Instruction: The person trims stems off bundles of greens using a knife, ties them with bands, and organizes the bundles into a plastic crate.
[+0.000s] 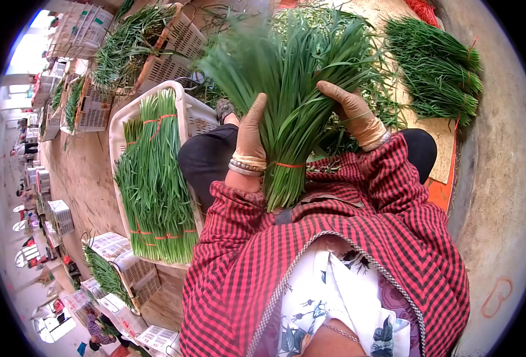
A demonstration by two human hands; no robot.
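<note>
Green leafy bunch [290,128], red-banded near base, fanned wide at tips

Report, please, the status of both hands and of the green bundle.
Left hand and right hand touching opposite sides of leafy bundle, grip partly hidden. Leaf end fanned out, red band near stem end. Nothing visible blocking either hand.

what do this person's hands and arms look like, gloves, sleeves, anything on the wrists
The left hand and right hand wear thin, snug tan gloves with wrinkled cuffs. Bracelets circle the left wrist. The sleeves are red-and-black checked.
</note>
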